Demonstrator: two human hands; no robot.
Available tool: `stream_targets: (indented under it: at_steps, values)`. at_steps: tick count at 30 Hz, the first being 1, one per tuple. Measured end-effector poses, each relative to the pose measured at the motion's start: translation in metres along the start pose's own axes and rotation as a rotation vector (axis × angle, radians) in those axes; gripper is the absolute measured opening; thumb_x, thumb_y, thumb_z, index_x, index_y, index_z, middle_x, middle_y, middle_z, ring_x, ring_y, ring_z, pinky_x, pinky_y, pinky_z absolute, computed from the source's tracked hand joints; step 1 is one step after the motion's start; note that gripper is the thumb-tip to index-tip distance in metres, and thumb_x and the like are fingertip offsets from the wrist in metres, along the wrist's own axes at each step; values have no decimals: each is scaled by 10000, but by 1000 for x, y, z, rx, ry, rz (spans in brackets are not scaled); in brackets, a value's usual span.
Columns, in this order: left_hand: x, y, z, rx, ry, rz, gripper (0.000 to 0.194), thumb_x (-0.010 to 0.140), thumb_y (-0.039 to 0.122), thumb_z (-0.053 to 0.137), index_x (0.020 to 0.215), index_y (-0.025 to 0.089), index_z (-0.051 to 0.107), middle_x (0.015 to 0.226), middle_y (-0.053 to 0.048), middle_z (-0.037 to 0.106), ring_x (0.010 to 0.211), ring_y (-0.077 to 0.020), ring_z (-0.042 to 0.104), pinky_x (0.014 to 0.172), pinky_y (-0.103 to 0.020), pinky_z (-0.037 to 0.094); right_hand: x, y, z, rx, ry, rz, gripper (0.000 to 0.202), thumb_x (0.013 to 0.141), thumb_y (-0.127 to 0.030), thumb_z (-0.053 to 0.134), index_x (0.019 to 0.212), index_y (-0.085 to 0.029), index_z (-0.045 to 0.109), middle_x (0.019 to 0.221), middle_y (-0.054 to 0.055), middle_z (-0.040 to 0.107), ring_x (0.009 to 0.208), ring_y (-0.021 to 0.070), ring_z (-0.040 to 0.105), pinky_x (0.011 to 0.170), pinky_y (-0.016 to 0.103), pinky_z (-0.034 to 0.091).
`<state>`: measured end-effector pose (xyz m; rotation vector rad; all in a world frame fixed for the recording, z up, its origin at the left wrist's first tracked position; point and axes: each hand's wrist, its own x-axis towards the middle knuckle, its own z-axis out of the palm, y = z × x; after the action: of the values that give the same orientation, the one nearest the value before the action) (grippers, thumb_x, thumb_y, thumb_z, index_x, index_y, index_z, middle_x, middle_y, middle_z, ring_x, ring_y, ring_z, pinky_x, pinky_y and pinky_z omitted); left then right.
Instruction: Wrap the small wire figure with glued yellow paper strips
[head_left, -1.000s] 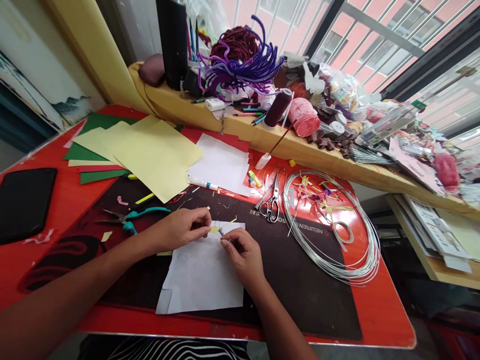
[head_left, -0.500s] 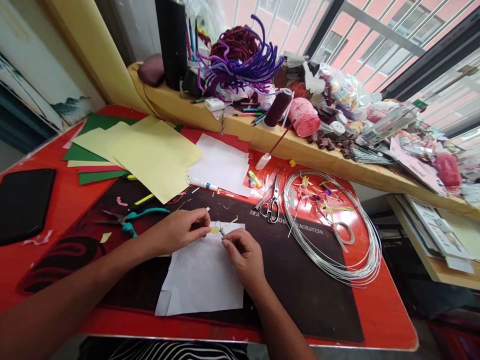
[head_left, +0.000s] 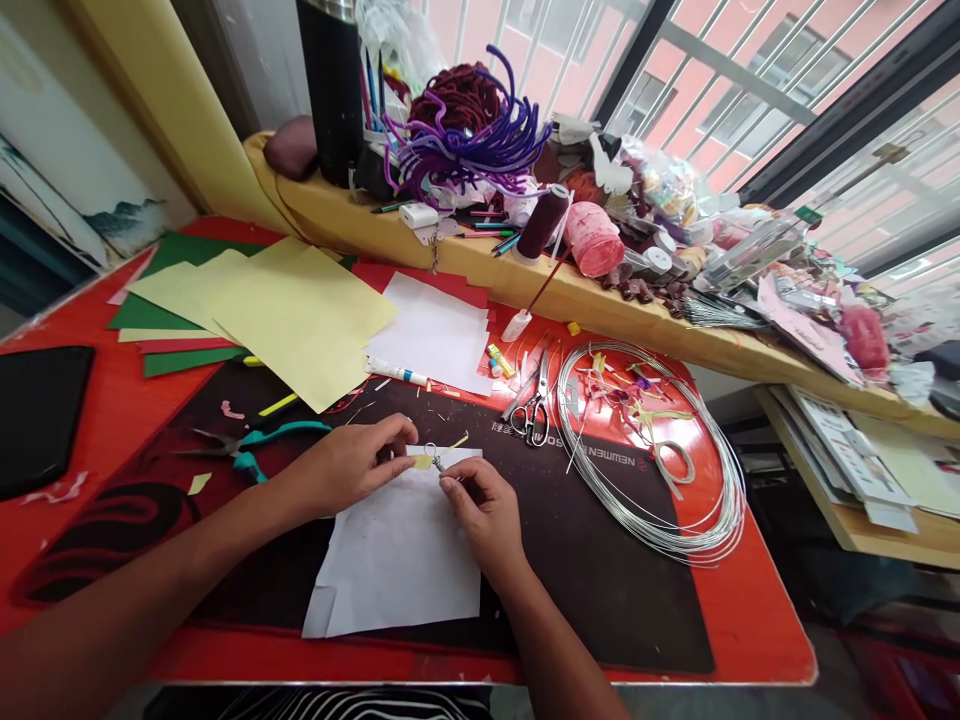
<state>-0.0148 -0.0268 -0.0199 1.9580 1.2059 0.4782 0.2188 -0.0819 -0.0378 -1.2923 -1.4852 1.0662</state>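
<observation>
My right hand (head_left: 484, 500) pinches a short piece of twisted wire (head_left: 439, 463) between thumb and forefinger. A small round loop stands at the wire's upper end, and a thin yellow strip (head_left: 456, 440) sticks out beside it. My left hand (head_left: 367, 460) is bent in a loose pinch just to the left, its thumb tip at a small yellow paper piece (head_left: 422, 462). Its lower fingers are partly hidden. Both hands hover over the top edge of a creased white sheet (head_left: 405, 560), which lies on a black desk mat (head_left: 600, 580).
Teal-handled pliers (head_left: 251, 450) lie left of my hands. Scissors (head_left: 536, 410) and a large wire coil (head_left: 727, 500) lie to the right. Coloured paper sheets (head_left: 300, 320) and a glue tube (head_left: 397, 370) are behind. A crowded sill (head_left: 465, 265) borders the red table (head_left: 772, 620).
The view has shifted slightly, moving everything a little left in the picture. My hands stay close together, with the wire still in my right fingers; the left fingertips look slightly farther apart.
</observation>
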Motion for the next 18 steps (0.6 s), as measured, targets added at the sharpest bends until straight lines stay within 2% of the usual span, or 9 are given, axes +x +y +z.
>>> stream_targets:
  at_steps: [5,8,10,14,18]
  values:
    - [-1,2,1,-19,8,6,201,990,410,551,1087,239,596,941,-12,739,743,-180,653,689,-296,484,-1,0,0,-3,6,11,103,942,-267,704,873,-220,766,850,37,730,738,183,621,666,290,485]
    - [-1,2,1,-20,45,31,189,997,407,557,1054,235,609,927,-9,718,732,-174,635,684,-294,492,-1,0,0,-9,11,11,111,943,-277,702,870,-219,763,845,38,729,735,183,622,666,289,491]
    - [-2,3,1,-6,92,75,184,1012,403,562,1055,233,617,977,-21,718,793,-184,648,718,-302,510,-1,1,0,-18,10,17,114,944,-285,698,874,-221,759,848,41,728,734,185,623,661,290,492]
    - [-3,7,3,165,222,303,174,1059,339,544,993,224,657,1033,-60,730,993,-237,652,910,-376,511,-1,1,0,-1,7,30,106,948,-274,694,878,-224,756,852,39,723,729,184,623,636,285,483]
    - [-3,11,12,401,302,494,191,1072,236,534,983,214,701,970,-64,739,959,-245,645,915,-404,481,-1,0,0,2,9,26,102,950,-262,699,875,-223,757,843,32,718,734,184,620,651,287,479]
